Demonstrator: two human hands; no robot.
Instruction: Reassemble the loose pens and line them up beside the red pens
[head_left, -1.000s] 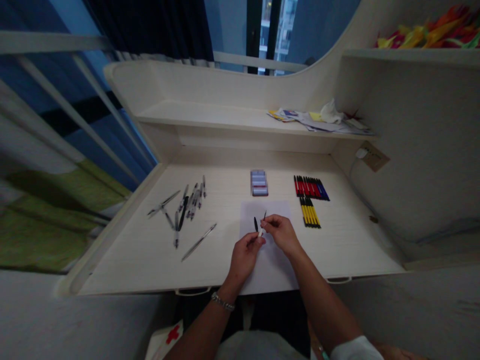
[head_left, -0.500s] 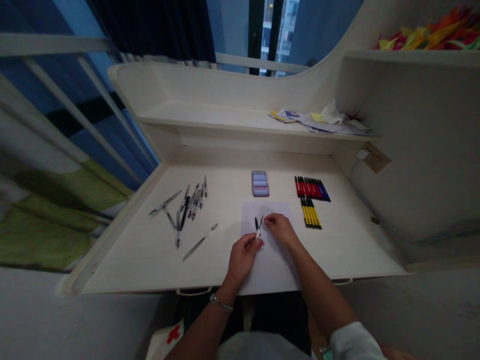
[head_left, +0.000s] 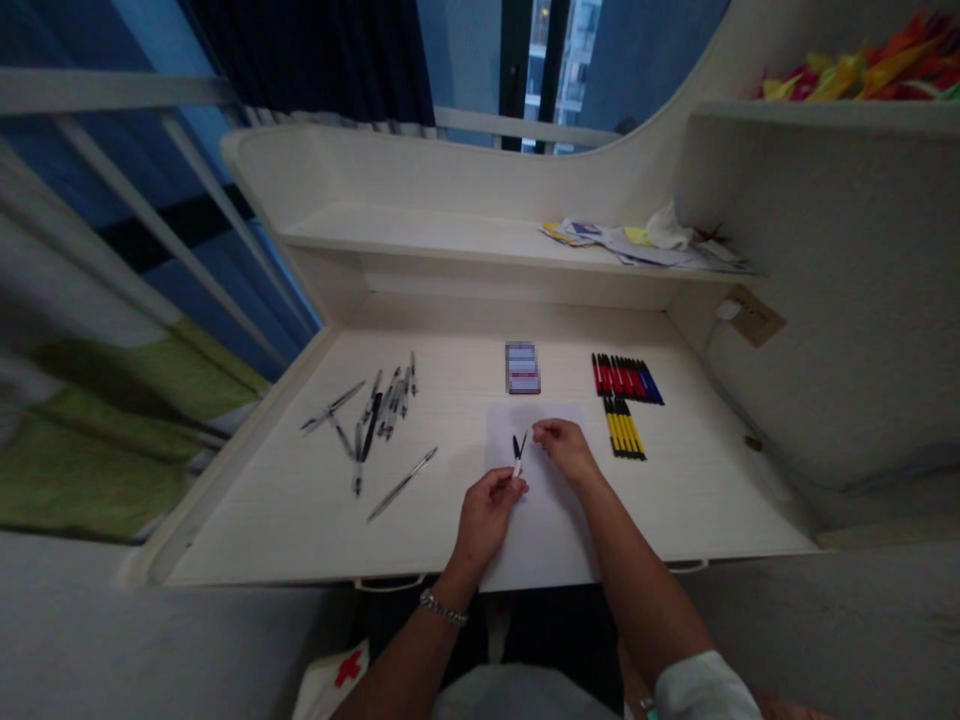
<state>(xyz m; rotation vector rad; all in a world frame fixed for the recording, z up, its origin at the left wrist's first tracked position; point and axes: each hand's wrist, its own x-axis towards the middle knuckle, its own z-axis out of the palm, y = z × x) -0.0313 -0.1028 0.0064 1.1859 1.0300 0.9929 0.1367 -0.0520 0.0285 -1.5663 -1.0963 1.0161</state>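
The left hand (head_left: 484, 515) grasps a white pen barrel (head_left: 517, 468) between thumb and fingers, above the upper part of a sheet of white paper (head_left: 547, 545). A thin dark rod (head_left: 524, 438) slants up just beyond the barrel, and beside it shows a small black pen part (head_left: 516, 447) (whether that touches the barrel, I cannot tell). The right hand (head_left: 564, 448) is near, its thumb and forefinger drawn together; whether they pinch anything small is unclear.

Farther back on the white desk (head_left: 465, 325), past the sheet, is a smartphone (head_left: 523, 368). To the right, a row of yellow pens (head_left: 624, 430) sits just in front of red pens (head_left: 615, 376) and blue pens (head_left: 651, 385). Clear pens (head_left: 388, 410) cluster at the left, one clear pen (head_left: 402, 484) lying apart, nearer the left hand.
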